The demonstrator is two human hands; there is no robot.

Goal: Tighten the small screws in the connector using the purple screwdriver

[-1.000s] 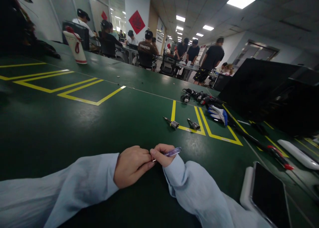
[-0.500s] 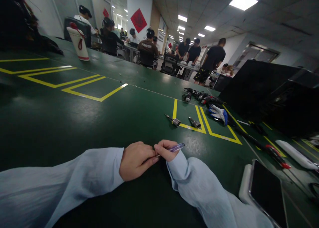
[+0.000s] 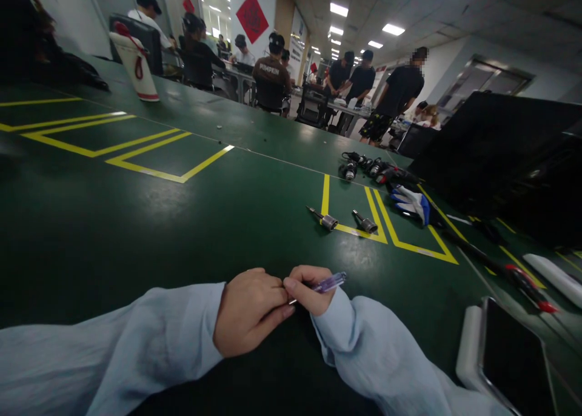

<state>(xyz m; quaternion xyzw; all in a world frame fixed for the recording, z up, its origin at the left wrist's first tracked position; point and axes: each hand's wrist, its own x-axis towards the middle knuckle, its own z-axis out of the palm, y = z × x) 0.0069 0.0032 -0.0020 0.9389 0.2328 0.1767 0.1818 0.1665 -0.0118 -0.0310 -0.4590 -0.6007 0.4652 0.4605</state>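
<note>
Sleeves of pale blue lead down to our two hands, which meet just above the green table. Our right hand pinches a slim purple tool between thumb and fingers, its clear purple end slanting up to the right and its thin metal end pointing at our other hand. Our left hand lies palm down, fingers together, their tips touching those of the right; we cannot tell whether they grip the metal end. Beyond our hands lie two metal bits, the left one across a strip of yellow tape, the right one just beside another strip. Farther right we see a white and blue glove, with a dark cluster of tools behind it. Near our right forearm, a dark-screened phone tilts against a white block.
</note>
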